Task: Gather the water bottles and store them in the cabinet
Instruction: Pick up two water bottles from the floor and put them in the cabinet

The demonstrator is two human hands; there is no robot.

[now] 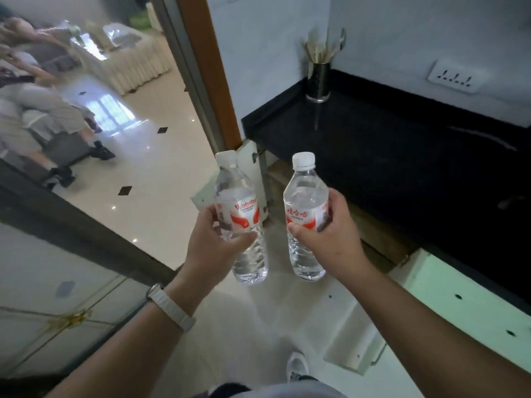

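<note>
Left bottle: clear, white cap, red-and-white label.
Right bottle: clear, white cap, red-and-white label.
Countertop: black.
Floor: cream tiles, black diamond insets.
Wristband: off-white.
Door frame: brown.

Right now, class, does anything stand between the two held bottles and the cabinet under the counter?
Nothing visible does. The left hand grips the left bottle and the right hand the right bottle, in front of the cabinet; its left door and right door stand open. Little of its inside shows.
</note>
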